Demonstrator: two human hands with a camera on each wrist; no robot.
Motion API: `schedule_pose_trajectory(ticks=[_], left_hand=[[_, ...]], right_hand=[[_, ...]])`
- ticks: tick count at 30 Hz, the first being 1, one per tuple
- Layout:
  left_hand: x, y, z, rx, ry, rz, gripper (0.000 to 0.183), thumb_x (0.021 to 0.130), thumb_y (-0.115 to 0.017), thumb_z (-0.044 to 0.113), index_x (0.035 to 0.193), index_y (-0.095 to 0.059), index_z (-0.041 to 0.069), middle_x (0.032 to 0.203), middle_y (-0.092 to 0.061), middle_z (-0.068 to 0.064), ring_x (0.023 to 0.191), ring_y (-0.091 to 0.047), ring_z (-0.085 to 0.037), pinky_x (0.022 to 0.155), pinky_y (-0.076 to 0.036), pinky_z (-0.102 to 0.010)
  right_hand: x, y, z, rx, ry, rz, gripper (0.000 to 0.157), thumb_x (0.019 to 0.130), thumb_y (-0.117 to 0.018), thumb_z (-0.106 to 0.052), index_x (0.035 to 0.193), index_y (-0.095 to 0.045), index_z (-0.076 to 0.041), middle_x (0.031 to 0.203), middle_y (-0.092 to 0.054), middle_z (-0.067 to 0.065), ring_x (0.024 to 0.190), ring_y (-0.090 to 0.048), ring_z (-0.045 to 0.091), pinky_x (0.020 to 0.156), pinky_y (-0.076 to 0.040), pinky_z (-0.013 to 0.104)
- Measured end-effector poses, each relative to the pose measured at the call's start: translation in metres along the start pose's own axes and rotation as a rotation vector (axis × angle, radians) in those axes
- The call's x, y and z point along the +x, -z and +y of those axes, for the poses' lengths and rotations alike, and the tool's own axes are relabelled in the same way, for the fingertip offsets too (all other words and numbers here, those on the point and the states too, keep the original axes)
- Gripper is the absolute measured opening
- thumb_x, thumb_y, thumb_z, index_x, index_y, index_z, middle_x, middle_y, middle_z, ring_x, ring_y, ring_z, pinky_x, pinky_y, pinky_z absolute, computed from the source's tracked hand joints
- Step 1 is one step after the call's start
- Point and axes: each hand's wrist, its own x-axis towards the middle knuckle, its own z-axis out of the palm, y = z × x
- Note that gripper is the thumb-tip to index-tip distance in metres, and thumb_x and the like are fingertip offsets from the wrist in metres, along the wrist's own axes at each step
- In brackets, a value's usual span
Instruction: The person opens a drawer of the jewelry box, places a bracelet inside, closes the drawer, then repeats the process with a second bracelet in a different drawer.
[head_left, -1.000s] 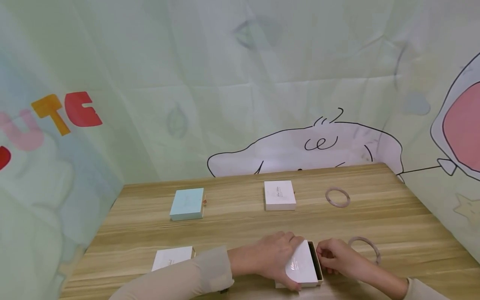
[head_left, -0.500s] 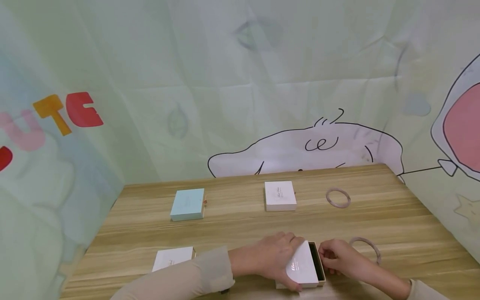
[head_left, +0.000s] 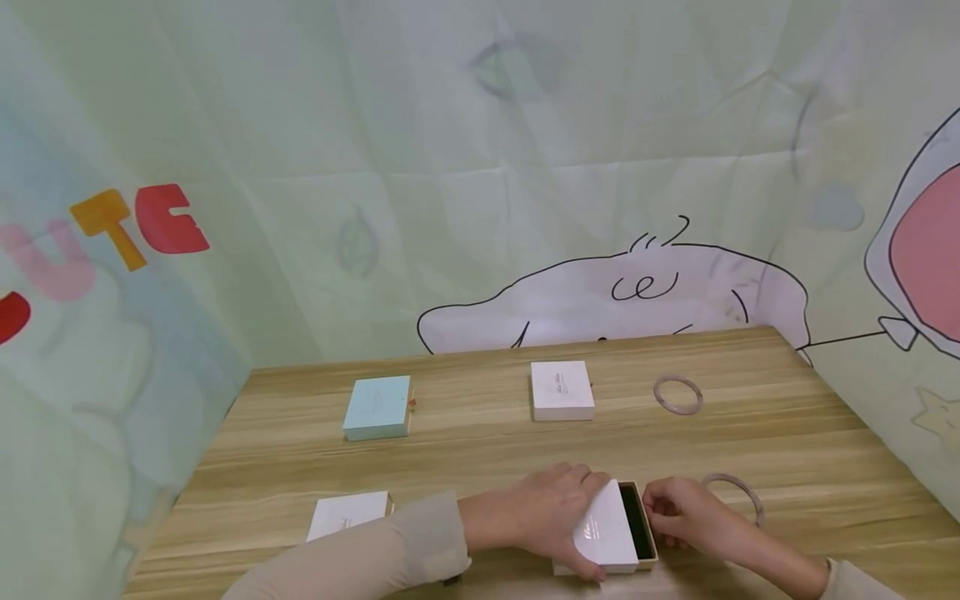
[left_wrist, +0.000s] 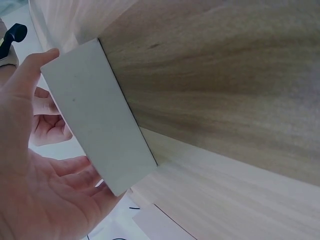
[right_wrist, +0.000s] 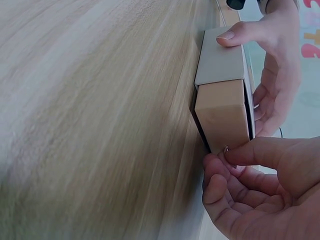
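White flat square box that looks like card (head_left: 609,533) sits on the brown wooden table (head_left: 465,462), between the fingers of the left hand (head_left: 543,510) and the right hand (head_left: 686,512). Its tan drawer with a dark green inside (head_left: 638,521) sticks out more than it does a second ago. The dark strip next to the right fingers is wider now. The right hand has gone a tiny bit away from the left fingers, along with the drawer. The left hand stays in about the same spot. To me, this means the box is coming apart bit by bit, but most of the drawer looks tucked inside the cover.

The left thumb is on the side near the person, and the other left fingers are on the far side, so they hug the cover. The right thumb and a finger pinch a tiny pull (right_wrist: 227,150) on the front of the drawer. It is too small to tell what it is made of. The other right fingers curl in.

Just past the right fingers lies a pale purple-grey round bangle (head_left: 726,477), partly hidden by the right hand. Well beyond those fingers is another bangle like it (head_left: 678,411). A white square box with faint writing (head_left: 562,390) lies well past the left fingertips.
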Motion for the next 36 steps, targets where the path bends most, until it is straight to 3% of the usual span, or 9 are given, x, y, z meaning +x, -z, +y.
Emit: schedule_pose_trajectory(ticks=[36], left_hand=[[-0.0007,0.0022,0.0022,0.023,-0.004,-0.015,0.102,0.074,-0.071,0.073,0.144,-0.043,0.003,0.121,-0.058,-0.004,0.1,-0.051,-0.006,0.089,-0.042,-0.018]], right_hand=[[-0.0073,0.0064,0.0083,-0.013,-0.005,0.01,0.018,0.09,-0.058,0.006,0.079,-0.056,-0.007,0.063,-0.052,-0.01,0.054,-0.05,0.002,0.044,-0.044,0.022]])
